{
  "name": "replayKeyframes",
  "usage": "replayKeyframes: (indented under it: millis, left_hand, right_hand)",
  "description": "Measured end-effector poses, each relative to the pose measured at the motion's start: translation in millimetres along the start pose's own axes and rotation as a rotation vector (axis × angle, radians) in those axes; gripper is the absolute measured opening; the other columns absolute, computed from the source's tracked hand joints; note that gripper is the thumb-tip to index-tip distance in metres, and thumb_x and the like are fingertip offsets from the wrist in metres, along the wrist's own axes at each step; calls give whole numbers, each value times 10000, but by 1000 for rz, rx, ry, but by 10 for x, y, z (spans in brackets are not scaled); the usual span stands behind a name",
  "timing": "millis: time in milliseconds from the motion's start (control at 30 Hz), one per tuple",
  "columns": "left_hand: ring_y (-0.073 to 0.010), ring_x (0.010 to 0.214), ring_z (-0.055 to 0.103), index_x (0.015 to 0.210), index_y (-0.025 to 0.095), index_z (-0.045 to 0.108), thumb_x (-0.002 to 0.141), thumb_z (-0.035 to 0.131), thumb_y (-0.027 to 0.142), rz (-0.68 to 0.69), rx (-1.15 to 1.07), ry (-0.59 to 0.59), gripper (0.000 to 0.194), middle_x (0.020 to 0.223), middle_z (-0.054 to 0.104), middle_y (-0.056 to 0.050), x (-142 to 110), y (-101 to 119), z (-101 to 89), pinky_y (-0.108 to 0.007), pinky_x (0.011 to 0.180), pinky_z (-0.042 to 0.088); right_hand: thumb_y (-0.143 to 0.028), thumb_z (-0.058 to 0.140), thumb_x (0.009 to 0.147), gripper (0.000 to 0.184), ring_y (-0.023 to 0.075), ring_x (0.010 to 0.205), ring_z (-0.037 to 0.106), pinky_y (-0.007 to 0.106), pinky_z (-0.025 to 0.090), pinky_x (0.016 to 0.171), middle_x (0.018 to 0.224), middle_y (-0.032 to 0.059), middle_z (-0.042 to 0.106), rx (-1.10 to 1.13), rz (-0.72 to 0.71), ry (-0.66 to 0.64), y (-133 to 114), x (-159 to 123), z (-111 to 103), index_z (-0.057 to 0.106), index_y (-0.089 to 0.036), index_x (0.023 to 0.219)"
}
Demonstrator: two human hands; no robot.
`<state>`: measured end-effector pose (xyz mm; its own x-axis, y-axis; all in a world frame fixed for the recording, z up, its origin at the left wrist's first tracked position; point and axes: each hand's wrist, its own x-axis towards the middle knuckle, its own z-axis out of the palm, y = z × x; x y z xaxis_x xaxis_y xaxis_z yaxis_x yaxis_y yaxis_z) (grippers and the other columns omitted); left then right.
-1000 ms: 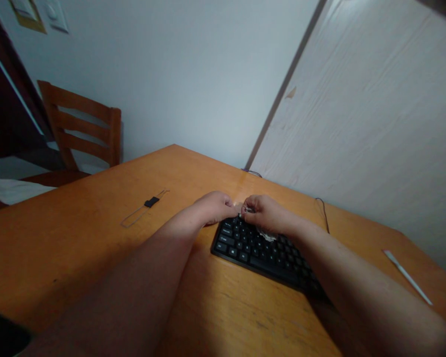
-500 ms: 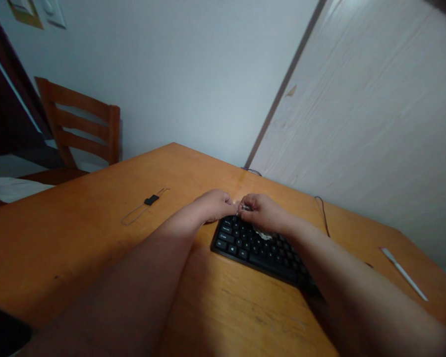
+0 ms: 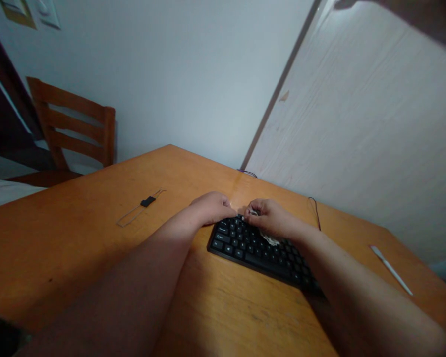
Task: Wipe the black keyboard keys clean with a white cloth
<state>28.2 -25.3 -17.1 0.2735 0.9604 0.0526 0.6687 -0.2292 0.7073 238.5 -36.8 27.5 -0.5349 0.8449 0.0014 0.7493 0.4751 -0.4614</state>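
A black keyboard [image 3: 262,260] lies on the wooden table, partly covered by my hands and right forearm. At its far left corner, my left hand [image 3: 213,208] is closed with the fingers curled against the edge; the fingertips are mostly hidden. My right hand [image 3: 265,216] is over the upper rows of keys, thumb and fingers pinched around a crumpled whitish cloth [image 3: 270,240]. Part of the cloth hangs below the palm onto the keys, and a bit shows between the fingers. A small gap separates the two hands' fingertips.
Left on the table [image 3: 96,258] lies a black clip-like piece with a thin wire loop [image 3: 147,201]. A white-handled brush [image 3: 392,270] rests at the right. Dark cable [image 3: 315,213] shows behind the keyboard. A wooden chair [image 3: 76,121] stands at the far left; a wall borders the back.
My right hand has shifted slightly right and nearer along the keys with the cloth, away from my left hand. The left hand stays at the keyboard corner. The view has turned a little.
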Motion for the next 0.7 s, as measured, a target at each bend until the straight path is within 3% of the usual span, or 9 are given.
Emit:
replayKeyframes:
  millis: [167,333,700]
  left_hand:
    - [-172,605,552,719,214,710,658,666,491,-16,6,23,286,660,654,-20,5,-3,17,-265,507,295]
    - [-170,599,545,715,217,715,656,669,478,-34,19,18,272,657,656,-21,-10,20,18,-267,511,300]
    - [-178,611,573,722,220,716,662,650,497,-38,27,15,291,669,669,-21,-1,9,31,-273,501,306]
  right_hand:
    - [-248,591,808,91,156,703,551,258,395,643,770,41,645,-175,14,44,-13,48,11,615,-180,754]
    - [-217,573,795,69,150,696,556,251,383,619,761,27,628,-142,-52,17,-20,40,13,601,-185,741]
    - [-233,585,800,73,152,685,550,252,385,623,755,32,638,-145,1,27,7,66,29,614,-181,758]
